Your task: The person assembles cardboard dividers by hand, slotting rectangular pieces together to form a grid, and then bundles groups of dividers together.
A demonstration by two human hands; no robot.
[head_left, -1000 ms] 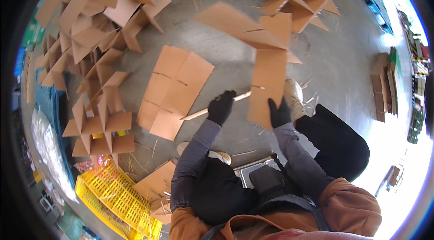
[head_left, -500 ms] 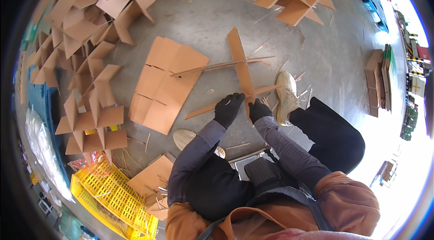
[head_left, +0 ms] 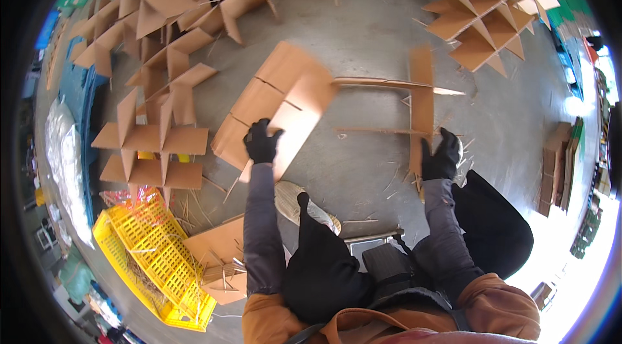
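My left hand (head_left: 262, 141), in a black glove, is over the near part of a stack of slotted cardboard sheets (head_left: 256, 104). Its thumb stands apart from curved fingers; whether it presses on the top sheet I cannot tell. The sheets' far right side is blurred. My right hand (head_left: 442, 155), also gloved, is open beside the near end of an upright cardboard strip (head_left: 422, 107), thumb and fingers spread. Two cardboard crosspieces (head_left: 376, 82) run through that strip, forming a partly joined divider on the floor.
Assembled cardboard dividers (head_left: 152, 172) pile up at the left, and more dividers (head_left: 479, 17) stand at the far right. A yellow plastic crate (head_left: 155, 260) lies near left beside cardboard pieces (head_left: 223, 247). Thin scraps litter the floor. Folded cardboard (head_left: 556, 166) stands at right.
My hands were together at the divider's near end. Now they are apart: the left has moved left onto the sheets, the right has let go of the strip. The view has shifted left.
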